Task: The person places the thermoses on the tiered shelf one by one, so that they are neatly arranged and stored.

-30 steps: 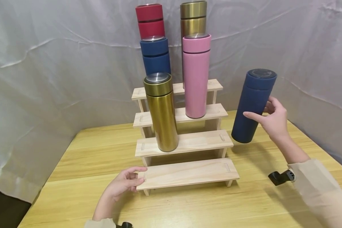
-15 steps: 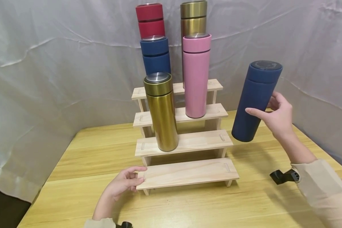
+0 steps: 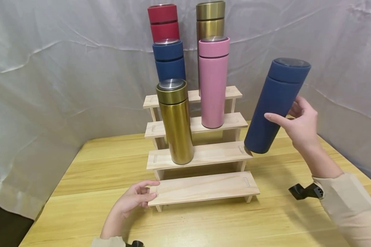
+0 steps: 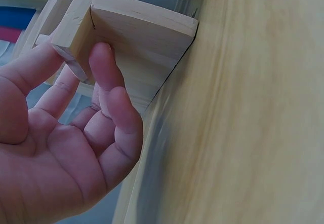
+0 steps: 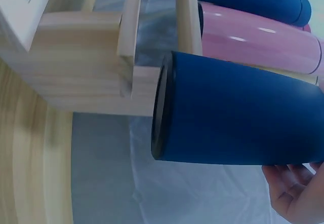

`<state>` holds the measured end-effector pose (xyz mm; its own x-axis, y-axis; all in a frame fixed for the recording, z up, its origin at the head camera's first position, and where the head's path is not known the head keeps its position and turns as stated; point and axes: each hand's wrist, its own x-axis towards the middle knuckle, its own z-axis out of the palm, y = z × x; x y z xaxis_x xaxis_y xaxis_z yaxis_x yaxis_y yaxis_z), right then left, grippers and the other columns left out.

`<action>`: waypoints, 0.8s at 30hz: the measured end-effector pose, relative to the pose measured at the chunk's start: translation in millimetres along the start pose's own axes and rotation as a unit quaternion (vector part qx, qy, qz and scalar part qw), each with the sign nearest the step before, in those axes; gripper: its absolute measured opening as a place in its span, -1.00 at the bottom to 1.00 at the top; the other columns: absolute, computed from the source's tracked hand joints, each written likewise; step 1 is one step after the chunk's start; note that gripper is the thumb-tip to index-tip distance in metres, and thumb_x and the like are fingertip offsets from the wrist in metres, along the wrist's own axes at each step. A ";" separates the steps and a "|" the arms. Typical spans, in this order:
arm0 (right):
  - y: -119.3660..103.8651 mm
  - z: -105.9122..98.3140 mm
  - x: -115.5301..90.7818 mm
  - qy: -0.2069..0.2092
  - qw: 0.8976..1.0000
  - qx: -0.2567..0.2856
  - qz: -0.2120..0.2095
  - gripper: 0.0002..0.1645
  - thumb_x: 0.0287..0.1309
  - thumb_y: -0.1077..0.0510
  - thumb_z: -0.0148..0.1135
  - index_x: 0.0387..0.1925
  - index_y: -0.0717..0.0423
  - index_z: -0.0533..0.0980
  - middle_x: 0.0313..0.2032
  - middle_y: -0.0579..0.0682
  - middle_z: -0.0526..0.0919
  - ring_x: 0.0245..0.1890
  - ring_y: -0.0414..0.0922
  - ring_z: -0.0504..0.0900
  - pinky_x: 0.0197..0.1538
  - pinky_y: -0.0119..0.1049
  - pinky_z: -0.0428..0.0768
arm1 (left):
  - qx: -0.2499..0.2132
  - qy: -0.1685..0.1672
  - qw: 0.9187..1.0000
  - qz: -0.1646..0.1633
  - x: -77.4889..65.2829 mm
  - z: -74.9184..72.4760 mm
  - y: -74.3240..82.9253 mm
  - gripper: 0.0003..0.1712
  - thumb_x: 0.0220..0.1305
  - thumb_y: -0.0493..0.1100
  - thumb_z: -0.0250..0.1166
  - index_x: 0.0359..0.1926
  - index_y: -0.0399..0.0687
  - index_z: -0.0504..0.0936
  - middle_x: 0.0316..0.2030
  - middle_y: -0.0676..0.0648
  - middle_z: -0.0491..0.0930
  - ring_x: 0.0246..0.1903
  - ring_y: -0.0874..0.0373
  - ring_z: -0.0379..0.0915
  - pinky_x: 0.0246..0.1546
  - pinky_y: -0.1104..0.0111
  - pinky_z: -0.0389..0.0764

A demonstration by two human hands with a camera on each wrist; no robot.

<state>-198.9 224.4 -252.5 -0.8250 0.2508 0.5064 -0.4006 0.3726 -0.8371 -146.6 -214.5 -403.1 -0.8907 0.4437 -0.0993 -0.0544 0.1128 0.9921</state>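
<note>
My right hand (image 3: 301, 125) grips a dark blue thermos flask (image 3: 276, 106) around its side, thumb in front. The flask leans, its lid tipped right, its base beside the right end of the second-lowest step. In the right wrist view its base faces left. My left hand (image 3: 136, 198) pinches the left end of the lowest step of a wooden stepped rack (image 3: 204, 188); the left wrist view shows fingers under the board (image 4: 76, 31). On the rack stand a gold flask (image 3: 175, 127), a pink flask (image 3: 214, 85), and another blue flask (image 3: 169, 61), partly hidden.
On the top step behind stand a red flask (image 3: 164, 25) and a second gold flask (image 3: 210, 24), both partly covered by those in front. The rack stands on a wooden table (image 3: 111, 164) with grey cloth (image 3: 80, 85) hung around it.
The blue flask in my right hand has risen and tilted further, its base swinging left to the rack's right end. My left hand has stayed in place.
</note>
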 end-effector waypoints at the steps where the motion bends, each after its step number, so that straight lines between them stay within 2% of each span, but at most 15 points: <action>1: -1.3 1.2 -0.4 0.001 1.000 0.006 0.000 -0.21 -0.17 0.26 0.39 0.17 -0.04 0.31 -0.17 -0.22 0.53 -0.21 -0.26 0.48 -0.28 -0.50 0.40 | 0.000 0.000 1.000 0.000 -0.1 0.0 0.1 -0.45 0.12 -0.28 0.22 0.11 -0.42 0.29 -0.53 0.02 0.31 -0.66 0.33 0.26 -0.49 0.44 0.48; 9: -11.3 10.2 -6.2 -0.001 0.994 0.108 -0.007 -0.22 -0.24 0.35 0.41 0.12 0.04 0.36 -0.18 -0.13 0.57 -0.23 -0.21 0.51 -0.30 -0.51 0.43 | 0.003 -0.001 1.000 0.000 -0.3 0.4 0.3 -0.45 0.13 -0.28 0.22 0.11 -0.41 0.29 -0.53 0.02 0.31 -0.66 0.33 0.26 -0.50 0.44 0.48; 12: -14.3 15.3 -8.5 -0.007 0.991 0.129 -0.018 -0.24 -0.25 0.37 0.41 0.10 0.07 0.38 -0.20 -0.11 0.58 -0.25 -0.20 0.52 -0.33 -0.50 0.44 | 0.004 0.000 1.000 -0.002 -0.4 0.5 0.7 -0.45 0.12 -0.27 0.22 0.11 -0.41 0.29 -0.52 0.02 0.30 -0.66 0.33 0.26 -0.49 0.43 0.48; 15: -15.7 21.6 -10.7 -0.014 0.993 0.109 -0.030 -0.25 -0.23 0.35 0.41 0.10 0.06 0.38 -0.22 -0.10 0.58 -0.27 -0.18 0.52 -0.35 -0.48 0.44 | 0.004 0.001 1.000 -0.003 -0.4 0.5 0.9 -0.45 0.12 -0.27 0.22 0.12 -0.41 0.29 -0.51 0.01 0.30 -0.66 0.33 0.26 -0.49 0.43 0.48; 20: -17.8 33.5 -15.5 -0.027 0.998 0.042 -0.047 -0.26 -0.17 0.25 0.40 0.14 0.01 0.35 -0.19 -0.09 0.54 -0.26 -0.16 0.49 -0.32 -0.47 0.47 | 0.004 0.003 1.000 -0.007 -0.1 0.4 1.1 -0.45 0.12 -0.27 0.23 0.12 -0.40 0.29 -0.51 0.01 0.30 -0.66 0.32 0.26 -0.49 0.43 0.48; 24: -19.7 42.9 -18.4 -0.032 0.997 0.035 -0.057 -0.26 -0.16 0.21 0.40 0.14 0.02 0.35 -0.17 -0.06 0.54 -0.26 -0.14 0.49 -0.30 -0.45 0.48 | 0.007 0.006 1.000 -0.010 0.4 0.6 1.6 -0.44 0.11 -0.27 0.23 0.12 -0.39 0.30 -0.50 0.00 0.30 -0.66 0.32 0.26 -0.48 0.42 0.48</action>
<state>-192.9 174.1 -254.2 -0.7954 0.1511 0.5869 -0.5188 0.3308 -0.7883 -146.8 -213.7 -401.6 -0.8947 0.4305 -0.1190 -0.0669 0.1342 0.9887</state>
